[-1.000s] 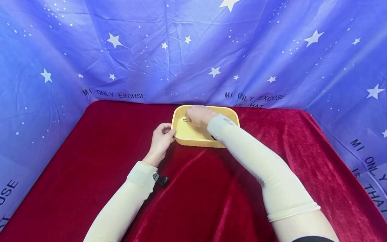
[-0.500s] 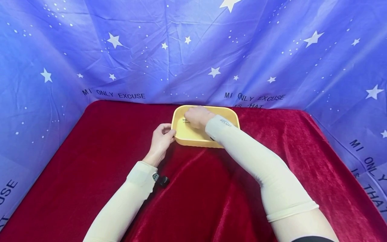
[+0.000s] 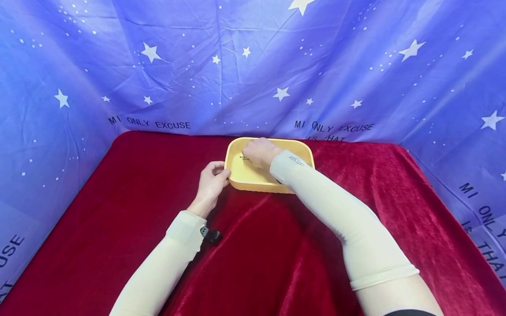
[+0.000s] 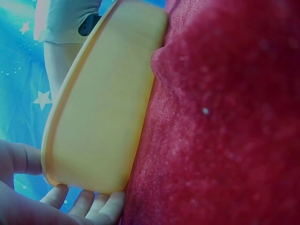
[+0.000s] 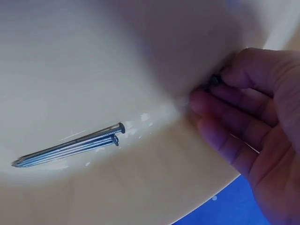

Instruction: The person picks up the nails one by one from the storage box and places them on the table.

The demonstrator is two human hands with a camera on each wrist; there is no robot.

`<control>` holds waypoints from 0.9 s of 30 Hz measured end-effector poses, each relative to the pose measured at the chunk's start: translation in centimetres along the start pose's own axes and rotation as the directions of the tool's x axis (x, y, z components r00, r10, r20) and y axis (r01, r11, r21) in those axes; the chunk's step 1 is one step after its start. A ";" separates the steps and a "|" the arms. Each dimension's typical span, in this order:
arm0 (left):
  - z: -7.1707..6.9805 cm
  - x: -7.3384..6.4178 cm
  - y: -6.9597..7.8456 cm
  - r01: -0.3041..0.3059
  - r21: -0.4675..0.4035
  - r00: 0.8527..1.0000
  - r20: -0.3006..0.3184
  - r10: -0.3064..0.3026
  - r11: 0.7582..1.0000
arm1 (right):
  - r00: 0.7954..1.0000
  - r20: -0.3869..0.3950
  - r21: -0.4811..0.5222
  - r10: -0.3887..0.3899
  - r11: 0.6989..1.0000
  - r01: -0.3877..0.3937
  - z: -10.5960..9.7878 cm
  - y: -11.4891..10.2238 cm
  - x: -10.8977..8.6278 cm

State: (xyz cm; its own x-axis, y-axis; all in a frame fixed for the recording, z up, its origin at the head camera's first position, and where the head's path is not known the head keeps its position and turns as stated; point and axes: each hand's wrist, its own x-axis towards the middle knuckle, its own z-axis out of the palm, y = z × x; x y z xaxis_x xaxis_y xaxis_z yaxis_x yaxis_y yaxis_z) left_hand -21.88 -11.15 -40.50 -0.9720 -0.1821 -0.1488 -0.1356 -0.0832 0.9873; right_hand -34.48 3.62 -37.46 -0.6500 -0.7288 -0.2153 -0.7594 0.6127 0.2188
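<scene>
A yellow rectangular plastic box [image 3: 253, 181] stands on the red cloth, open at the top. My left hand [image 3: 210, 182] holds its left end, a digit at the rim and the other fingers against the outer wall [image 4: 101, 112]. Inside the box is my right hand [image 3: 261, 152], with thumb and fingers drawn together near the floor. Between thumb and forefinger shows the dark head of what looks like a nail [image 5: 214, 80]; the rest of it is hidden. Beside that hand, steel nails [image 5: 70, 146] lie close together, heads towards the fingers.
Red velvet cloth [image 3: 253, 263] covers the table around the box. A blue curtain with white stars [image 3: 253, 87] hangs close behind the box and along both sides. A small black camera [image 3: 211, 236] sits on the left wrist.
My right hand shifts slightly within the box, a little to the left and then back. The left hand and the box stay where they are.
</scene>
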 end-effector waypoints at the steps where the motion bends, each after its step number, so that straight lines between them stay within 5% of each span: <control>1: 0.0 0.0 0.0 0.000 -0.002 1.000 0.000 0.000 1.000 | 1.000 0.002 -0.001 0.000 1.000 0.000 0.1 0.0 0.0; 18: 0.1 -0.1 -0.2 -0.004 0.006 1.000 0.000 0.004 1.000 | 1.000 0.011 0.009 0.015 1.000 -0.015 0.2 0.3 -0.4; 27: 0.1 -0.1 0.0 -0.006 0.002 1.000 -0.010 0.006 1.000 | 1.000 -0.001 -0.006 0.028 1.000 -0.028 -2.0 1.4 -0.9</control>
State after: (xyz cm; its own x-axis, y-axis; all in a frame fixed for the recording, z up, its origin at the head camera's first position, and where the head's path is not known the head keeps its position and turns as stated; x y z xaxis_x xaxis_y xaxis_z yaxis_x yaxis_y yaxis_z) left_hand -21.78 -11.01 -40.50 -0.9708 -0.1920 -0.1436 -0.1303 -0.0801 0.9882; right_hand -34.93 4.49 -35.03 -0.6708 -0.7120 -0.2078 -0.7409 0.6308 0.2305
